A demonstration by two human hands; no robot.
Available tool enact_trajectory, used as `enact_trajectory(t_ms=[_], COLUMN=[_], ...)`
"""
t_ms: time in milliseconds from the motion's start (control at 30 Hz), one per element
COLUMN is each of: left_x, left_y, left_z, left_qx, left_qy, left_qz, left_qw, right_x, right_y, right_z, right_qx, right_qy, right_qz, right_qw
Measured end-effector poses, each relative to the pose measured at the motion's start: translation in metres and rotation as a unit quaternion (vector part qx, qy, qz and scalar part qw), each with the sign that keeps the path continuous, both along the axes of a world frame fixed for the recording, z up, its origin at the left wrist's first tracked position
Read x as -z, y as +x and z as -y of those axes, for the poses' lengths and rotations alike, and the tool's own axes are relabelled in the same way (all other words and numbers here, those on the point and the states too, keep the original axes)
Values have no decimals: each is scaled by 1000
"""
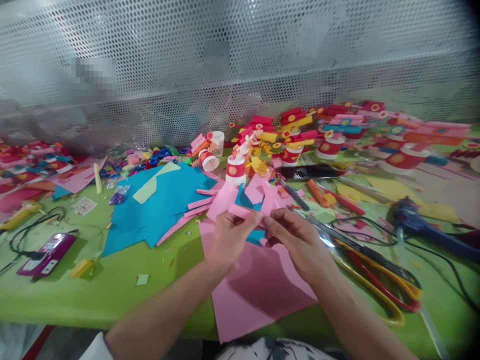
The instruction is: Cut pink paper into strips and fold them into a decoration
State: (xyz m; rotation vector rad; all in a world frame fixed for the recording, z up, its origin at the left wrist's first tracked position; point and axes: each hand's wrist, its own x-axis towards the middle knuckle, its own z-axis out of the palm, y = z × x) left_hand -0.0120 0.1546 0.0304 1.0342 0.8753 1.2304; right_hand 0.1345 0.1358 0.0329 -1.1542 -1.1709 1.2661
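My left hand (pixel 229 239) is closed, with a folded or rolled strip of pink paper (pixel 240 211) between thumb and fingers. Thumb and fingertips of my right hand (pixel 294 240) pinch together at the strip's right end, almost touching the left thumb. Exactly how the strip is folded there is hidden by the fingers. Under both hands lies a large pink sheet (pixel 258 295), with pink and blue paper scraps beyond it. Just past the hands stands a red and white paper cup (pixel 236 169).
Blue sheets (pixel 138 215) lie left of the hands. Scissors (pixel 375 275) with yellow and red handles and a blue glue gun (pixel 431 227) with its cord are at right. A purple power strip (pixel 48 255) sits far left. Finished paper-cup models (pixel 330 145) line the perforated metal wall (pixel 240 75).
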Motion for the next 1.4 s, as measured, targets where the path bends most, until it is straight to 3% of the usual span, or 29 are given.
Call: enact_trajectory(t_ms=[167,533,767,933,1200,1400], left_x=[3,5,8,7,3,-2], left_y=[1,2,2,0,2,1], left_z=[-1,-1,-2,0,0,2], left_qx=[8,23,44,67,38,-6], left_qy=[-62,-105,-109,-58,-70,-52], left_qz=[38,100,108,68,79,19], left_qw=[997,989,987,994,994,998], right_x=[-2,3,6,7,0,4], right_y=[1,4,6,6,2,3], right_z=[-1,-1,-3,-3,0,-2], right_qx=[27,43,65,65,54,48], right_qy=[7,33,9,11,-1,-19], right_qz=[14,49,7,-15,-18,-68], right_qw=[1000,997,998,998,998,996])
